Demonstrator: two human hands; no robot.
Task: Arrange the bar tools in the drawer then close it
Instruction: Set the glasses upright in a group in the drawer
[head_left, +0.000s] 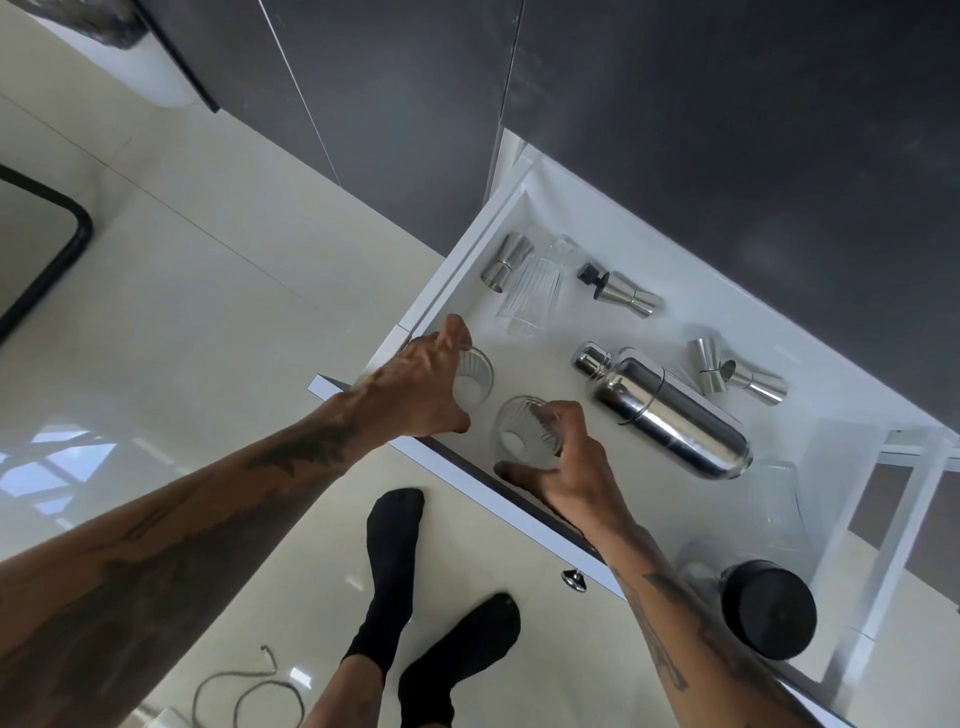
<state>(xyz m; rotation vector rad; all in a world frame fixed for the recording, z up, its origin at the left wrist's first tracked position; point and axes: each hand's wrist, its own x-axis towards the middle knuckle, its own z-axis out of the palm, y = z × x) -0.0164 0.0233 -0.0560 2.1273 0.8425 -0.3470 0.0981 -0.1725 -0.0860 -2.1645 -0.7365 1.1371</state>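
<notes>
Bar tools are lying inside a white drawer that is standing pulled open from dark cabinet fronts, seen from above by a person looking down. Near the drawer's front edge, the left hand is curling its fingers around the rim of a ribbed glass tumbler standing upright, and just beside it the right hand is gripping a second ribbed tumbler, thumb on one side and fingers on the other, tilting it slightly. Behind them, a third ribbed glass is lying on its side, touching a steel jigger near the drawer's far corner. A second jigger is lying beside a small black stopper. A shiny steel cocktail shaker is lying on its side in the middle, with two more jiggers crossing just behind it. A black round lid is sitting on a glass jar at the drawer's near right end. Below, two feet in black socks are standing on a glossy cream floor.
</notes>
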